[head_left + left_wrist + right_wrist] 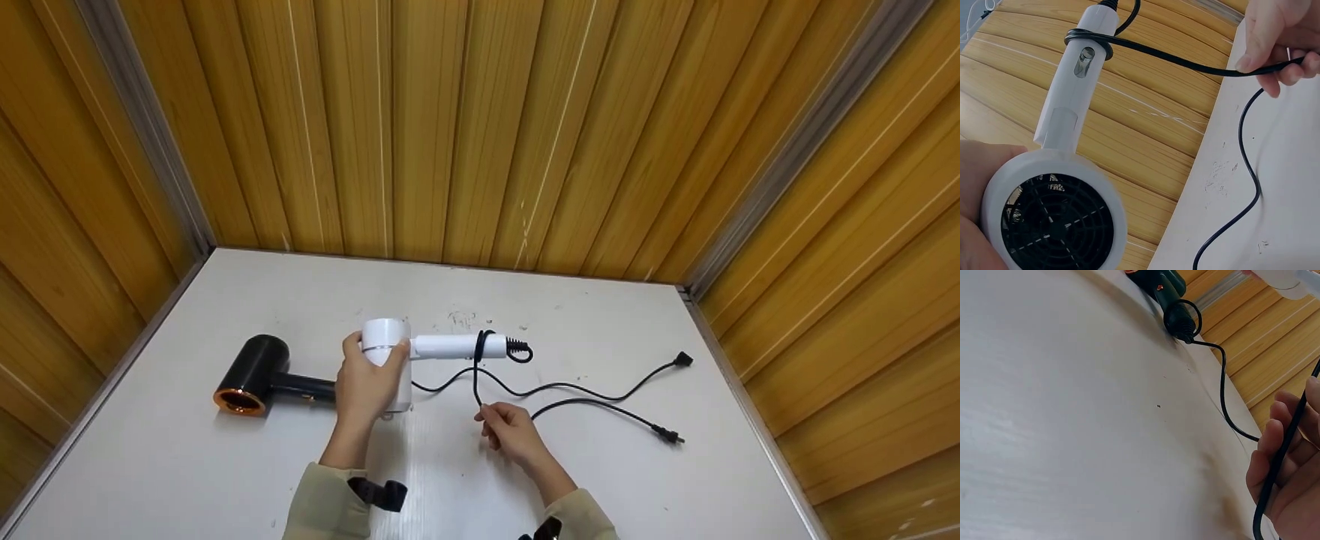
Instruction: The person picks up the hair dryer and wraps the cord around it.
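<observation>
A white hair dryer [457, 346] is held up above the table by my left hand [367, 382], whose fingers and thumb grip its round head. Its black cord [1185, 63] wraps round the handle near the end. My right hand [510, 431] pinches that cord between thumb and fingers, drawn out from the handle toward me. In the left wrist view the dark round grille [1057, 222] of the head faces the camera. The right wrist view shows the cord running across the right palm [1297, 489].
A black hair dryer [259, 367] with an orange-copper rim lies at the left of the white table [600, 315], its handle partly behind my left hand. Two black plugs, one [682, 360] farther back and one [667, 433] nearer, lie at the right. Wood-patterned walls [450, 135] enclose the table.
</observation>
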`<state>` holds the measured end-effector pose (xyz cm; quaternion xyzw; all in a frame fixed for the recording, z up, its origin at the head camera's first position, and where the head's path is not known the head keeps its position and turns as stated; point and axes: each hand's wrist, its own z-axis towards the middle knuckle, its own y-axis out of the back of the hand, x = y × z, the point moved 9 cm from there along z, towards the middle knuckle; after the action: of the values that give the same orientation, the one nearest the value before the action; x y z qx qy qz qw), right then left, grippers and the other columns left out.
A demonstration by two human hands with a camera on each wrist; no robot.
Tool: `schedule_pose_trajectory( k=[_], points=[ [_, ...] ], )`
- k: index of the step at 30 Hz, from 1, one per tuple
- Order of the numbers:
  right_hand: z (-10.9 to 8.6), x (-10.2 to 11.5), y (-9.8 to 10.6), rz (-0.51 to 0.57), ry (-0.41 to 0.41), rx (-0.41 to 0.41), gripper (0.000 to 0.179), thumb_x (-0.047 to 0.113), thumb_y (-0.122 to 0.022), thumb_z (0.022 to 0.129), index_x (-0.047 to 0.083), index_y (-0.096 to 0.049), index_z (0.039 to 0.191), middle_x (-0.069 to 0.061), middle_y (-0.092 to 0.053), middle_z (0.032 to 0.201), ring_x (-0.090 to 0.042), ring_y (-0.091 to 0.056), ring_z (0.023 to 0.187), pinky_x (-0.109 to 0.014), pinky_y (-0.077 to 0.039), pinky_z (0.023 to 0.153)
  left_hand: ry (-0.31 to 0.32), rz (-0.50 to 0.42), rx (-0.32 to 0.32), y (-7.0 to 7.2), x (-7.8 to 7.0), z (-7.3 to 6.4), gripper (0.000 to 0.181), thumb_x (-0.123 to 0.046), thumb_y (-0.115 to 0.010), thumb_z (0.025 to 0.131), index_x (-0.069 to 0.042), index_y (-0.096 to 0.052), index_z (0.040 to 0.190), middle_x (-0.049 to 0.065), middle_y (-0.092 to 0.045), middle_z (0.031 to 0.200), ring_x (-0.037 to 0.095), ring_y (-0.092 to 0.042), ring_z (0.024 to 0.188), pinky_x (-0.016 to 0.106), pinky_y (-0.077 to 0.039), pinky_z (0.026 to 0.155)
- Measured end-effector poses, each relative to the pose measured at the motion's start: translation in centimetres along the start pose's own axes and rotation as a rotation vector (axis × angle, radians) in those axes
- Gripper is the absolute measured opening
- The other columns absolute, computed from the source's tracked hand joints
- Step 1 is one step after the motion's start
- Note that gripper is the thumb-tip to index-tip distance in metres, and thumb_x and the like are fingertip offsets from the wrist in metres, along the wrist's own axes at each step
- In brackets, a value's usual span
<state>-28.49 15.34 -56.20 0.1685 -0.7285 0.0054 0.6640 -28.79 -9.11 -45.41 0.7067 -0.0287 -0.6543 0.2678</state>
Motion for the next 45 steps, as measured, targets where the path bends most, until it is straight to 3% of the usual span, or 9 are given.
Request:
schedule_pose_trajectory(
  k=[6, 13, 21, 30, 37, 45],
  points=[
    [1.6, -2.0, 1.0, -0.046, -0.02, -0.053, 0.045, 0.034, -0.051, 0.097, -0.01, -0.063, 0.095, 0.003, -0.054, 0.065, -0.009, -0.048, 0.052, -0.02, -0.04, 0.049, 0.02, 0.0, 0.034, -0.3, 0.2, -0.1, 0.077, -0.047, -0.06, 0.086, -0.004, -0.029, 0.141, 0.027, -0.06, 0.113, 0.036, -0.064, 0.09, 0.041, -0.054, 0.065],
    [2.2, -1.7, 1.8, -0.098, -0.02, -0.09, 0.051, 0.042, -0.052, 0.095, -0.008, -0.063, 0.092, 0.004, -0.054, 0.063, -0.009, -0.048, 0.05, -0.02, -0.038, 0.048, 0.034, -0.009, 0.071, -0.5, 0.3, -0.5, 0.078, -0.047, -0.06, 0.087, -0.003, -0.028, 0.142, 0.029, -0.057, 0.119, 0.037, -0.063, 0.095, 0.043, -0.053, 0.069],
    [2.9, -1.2, 2.6, -0.083, -0.03, -0.103, 0.052, 0.039, -0.053, 0.095, -0.013, -0.06, 0.093, 0.004, -0.053, 0.061, -0.007, -0.046, 0.047, -0.019, -0.039, 0.046, 0.023, 0.0, 0.101, -0.8, 0.4, -0.5, 0.075, -0.048, -0.062, 0.085, -0.005, -0.032, 0.14, 0.026, -0.06, 0.114, 0.033, -0.064, 0.089, 0.037, -0.051, 0.064],
    [3.3, -0.1, 4.4, -0.127, -0.026, -0.163, 0.042, 0.031, -0.057, 0.093, -0.011, -0.061, 0.09, 0.003, -0.054, 0.06, -0.008, -0.046, 0.046, -0.02, -0.041, 0.045, 0.005, -0.028, 0.16, -1.1, 0.4, -0.8, 0.078, -0.047, -0.064, 0.085, -0.001, -0.034, 0.14, 0.028, -0.059, 0.116, 0.033, -0.065, 0.09, 0.038, -0.053, 0.063],
    [3.5, 1.1, 6.0, -0.122, 0.002, -0.178, 0.02, 0.011, -0.051, 0.092, -0.004, -0.056, 0.079, 0.001, -0.052, 0.059, -0.008, -0.046, 0.045, -0.021, -0.04, 0.045, -0.004, -0.029, 0.194, -1.2, 0.5, -0.9, 0.08, -0.048, -0.065, 0.084, -0.001, -0.034, 0.141, 0.028, -0.058, 0.118, 0.034, -0.065, 0.093, 0.042, -0.055, 0.065],
    [3.5, 3.1, 7.7, -0.167, 0.025, -0.263, 0.032, 0.031, -0.063, 0.091, 0.003, -0.063, 0.076, 0.005, -0.052, 0.063, -0.009, -0.047, 0.062, -0.021, -0.039, 0.054, -0.046, 0.017, 0.211, -1.2, 0.5, -0.8, 0.078, -0.047, -0.068, 0.081, -0.004, -0.039, 0.139, 0.026, -0.062, 0.113, 0.03, -0.066, 0.085, 0.038, -0.054, 0.06]
  ],
)
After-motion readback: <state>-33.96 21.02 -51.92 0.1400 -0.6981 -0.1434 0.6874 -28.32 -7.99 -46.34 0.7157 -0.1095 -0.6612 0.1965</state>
